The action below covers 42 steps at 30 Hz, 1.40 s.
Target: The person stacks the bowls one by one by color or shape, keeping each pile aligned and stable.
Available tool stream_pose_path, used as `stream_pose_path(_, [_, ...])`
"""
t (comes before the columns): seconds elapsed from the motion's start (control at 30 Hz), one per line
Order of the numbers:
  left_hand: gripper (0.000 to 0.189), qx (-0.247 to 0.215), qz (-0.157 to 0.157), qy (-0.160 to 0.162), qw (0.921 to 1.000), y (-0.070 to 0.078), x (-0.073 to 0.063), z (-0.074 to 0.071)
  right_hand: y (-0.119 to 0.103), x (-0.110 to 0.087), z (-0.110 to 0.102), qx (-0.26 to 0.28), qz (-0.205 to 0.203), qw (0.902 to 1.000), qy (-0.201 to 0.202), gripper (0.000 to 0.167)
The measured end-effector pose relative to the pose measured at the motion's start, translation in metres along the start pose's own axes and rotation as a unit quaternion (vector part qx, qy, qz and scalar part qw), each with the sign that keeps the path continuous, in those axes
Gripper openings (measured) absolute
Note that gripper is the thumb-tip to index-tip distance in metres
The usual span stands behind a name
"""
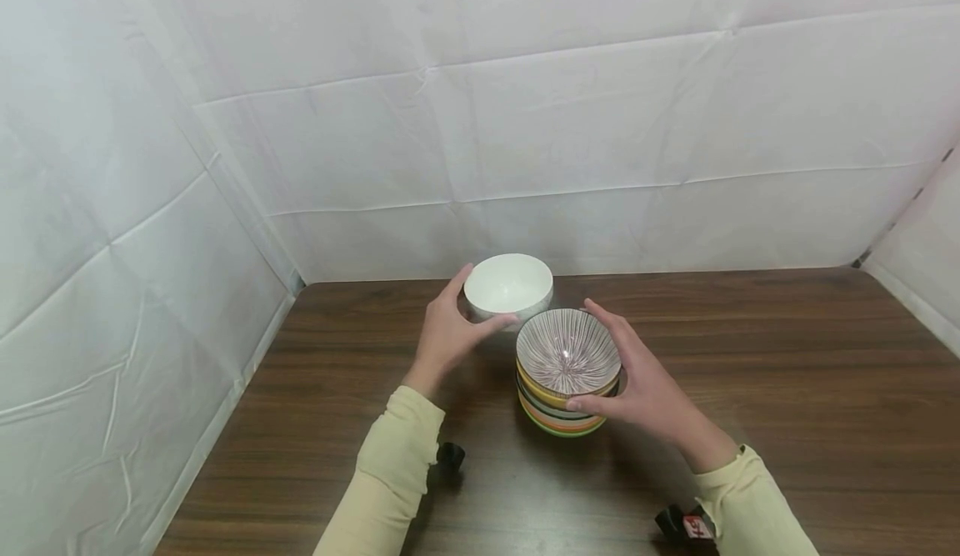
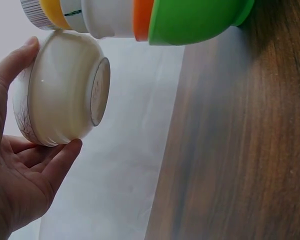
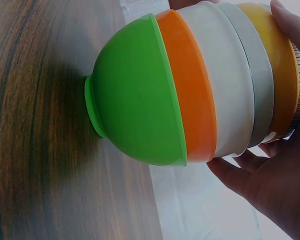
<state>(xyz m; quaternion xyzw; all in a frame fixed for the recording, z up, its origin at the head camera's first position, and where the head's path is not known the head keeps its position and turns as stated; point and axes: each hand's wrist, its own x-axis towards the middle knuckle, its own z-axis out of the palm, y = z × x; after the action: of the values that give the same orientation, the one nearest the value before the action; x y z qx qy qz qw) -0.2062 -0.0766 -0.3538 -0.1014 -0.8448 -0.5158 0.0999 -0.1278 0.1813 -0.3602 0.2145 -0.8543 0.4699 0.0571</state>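
My left hand grips a white bowl between thumb and fingers, just behind and left of a stack. In the left wrist view this bowl is raised off the table, tilted, with a branch-like pattern near its rim. My right hand holds the stack at its right side, thumb in front and fingers behind. A bowl with dark radiating stripes tops it. Below, in the right wrist view, come a yellow bowl, a grey one, a white one, an orange bowl and a green bowl lowest.
The dark wood-grain table reaches back to a white sheet wall, with another sheet along the left. Black wrist devices hang under both cream sleeves, low over the table.
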Motion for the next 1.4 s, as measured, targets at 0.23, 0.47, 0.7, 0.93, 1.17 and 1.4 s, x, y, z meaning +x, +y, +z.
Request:
stream_pose_path(0.23, [0.094,-0.027,0.010,0.012,0.9995,0.009,-0.002,-0.007,-0.001,0.000,0.000,0.003,-0.008,1.0000,0.002,0.116])
stream_pose_path(0.47, [0.093,-0.070,0.039,0.014,0.9967,0.022,-0.004,-0.014,-0.001,0.001,0.000,0.003,-0.007,1.0000,0.001,0.116])
stream_pose_path(0.7, [0.090,-0.115,0.055,-0.008,0.9918,0.036,-0.011,-0.017,0.000,0.000,-0.001,0.011,-0.007,0.9999,-0.002,0.116])
stream_pose_path(0.93, [0.092,-0.128,0.065,-0.033,0.9891,0.048,-0.024,-0.017,0.002,-0.001,-0.002,0.043,-0.039,0.9983,0.011,0.114])
stream_pose_path(1.17, [0.091,-0.114,0.089,-0.052,0.9882,0.052,-0.035,-0.016,-0.003,0.001,-0.008,0.065,-0.069,0.9933,0.067,0.101])
stream_pose_path(1.4, [0.090,-0.102,0.094,-0.077,0.9873,0.050,-0.043,-0.009,-0.014,0.001,-0.011,0.075,-0.097,0.9870,0.105,0.092])
